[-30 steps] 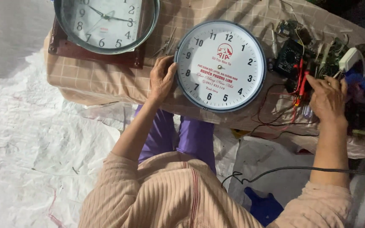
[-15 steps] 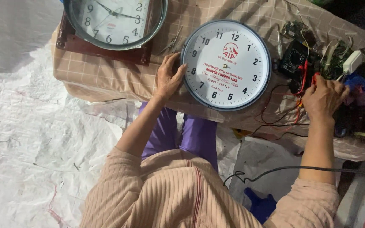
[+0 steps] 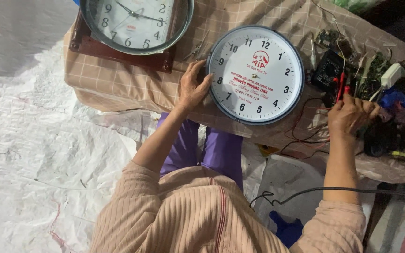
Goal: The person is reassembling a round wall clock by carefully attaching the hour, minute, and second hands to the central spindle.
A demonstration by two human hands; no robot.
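Head view, left hand (image 3: 192, 88) on white round clock (image 3: 255, 75)

Grey-rimmed clock (image 3: 137, 23) cut by top edge; right hand (image 3: 350, 115) hides red probes' (image 3: 341, 86) lower ends.

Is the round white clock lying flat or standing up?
Lying flat. The round white clock rests face up on the checked cloth, its whole dial showing from above, with the left hand resting on its rim.

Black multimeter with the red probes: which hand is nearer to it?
Right. The right hand sits just below the black multimeter, by its red probes; the left hand rests on the white round clock's far rim.
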